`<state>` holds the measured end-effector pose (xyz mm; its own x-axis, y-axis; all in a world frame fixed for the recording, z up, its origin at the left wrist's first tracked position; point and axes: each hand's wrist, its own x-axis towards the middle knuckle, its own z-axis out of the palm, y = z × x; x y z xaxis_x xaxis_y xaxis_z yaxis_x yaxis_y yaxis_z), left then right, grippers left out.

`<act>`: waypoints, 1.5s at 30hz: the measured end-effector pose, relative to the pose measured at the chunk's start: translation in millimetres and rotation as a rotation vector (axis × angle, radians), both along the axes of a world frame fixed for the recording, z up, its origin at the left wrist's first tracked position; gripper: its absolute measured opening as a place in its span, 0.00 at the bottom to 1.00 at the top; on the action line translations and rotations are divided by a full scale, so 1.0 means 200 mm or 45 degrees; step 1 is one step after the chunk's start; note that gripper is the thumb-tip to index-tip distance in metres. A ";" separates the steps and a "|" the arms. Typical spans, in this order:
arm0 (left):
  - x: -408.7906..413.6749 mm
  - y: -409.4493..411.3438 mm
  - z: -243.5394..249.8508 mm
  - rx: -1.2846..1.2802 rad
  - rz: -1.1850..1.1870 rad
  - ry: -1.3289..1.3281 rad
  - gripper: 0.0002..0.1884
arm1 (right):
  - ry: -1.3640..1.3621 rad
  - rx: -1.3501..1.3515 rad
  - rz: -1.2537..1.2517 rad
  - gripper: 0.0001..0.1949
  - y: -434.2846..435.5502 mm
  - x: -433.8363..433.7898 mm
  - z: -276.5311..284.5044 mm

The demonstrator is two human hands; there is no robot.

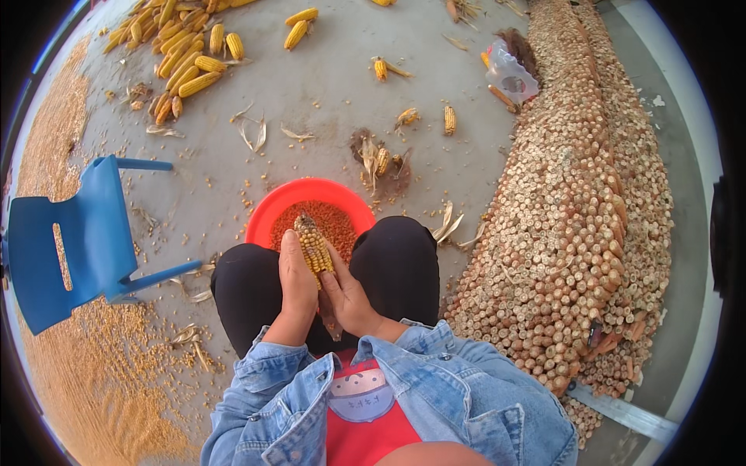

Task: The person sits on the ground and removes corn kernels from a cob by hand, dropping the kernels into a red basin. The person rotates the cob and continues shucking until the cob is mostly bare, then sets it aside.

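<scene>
Both my hands are round one yellow ear of corn [313, 249], its dark, partly bare tip pointing up and away from me. My left hand [296, 285] lies along its left side with the thumb near the tip. My right hand [349, 297] grips the lower right side, thumb on the kernels. A brownish, tapered piece, perhaps a bare cob [331, 320], hangs below my right palm. Under the corn, beyond my knees, sits a red plastic basin [265, 215] holding reddish-orange kernels [285, 218].
A blue plastic chair [99, 227] lies tipped at left beside spread kernels [87, 378]. Ears of corn [186, 64] are heaped at upper left. Stacked bare cobs [553, 244] form a long bank at right. Husks [370, 157] and a plastic bag [510, 73] lie on the floor.
</scene>
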<state>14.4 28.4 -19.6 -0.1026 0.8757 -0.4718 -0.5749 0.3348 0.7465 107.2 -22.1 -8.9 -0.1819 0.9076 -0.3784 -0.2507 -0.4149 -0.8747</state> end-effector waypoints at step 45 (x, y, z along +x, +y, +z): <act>0.02 -0.09 0.02 0.382 -0.133 0.889 0.16 | 0.011 0.162 -0.184 0.23 -0.11 0.00 -0.05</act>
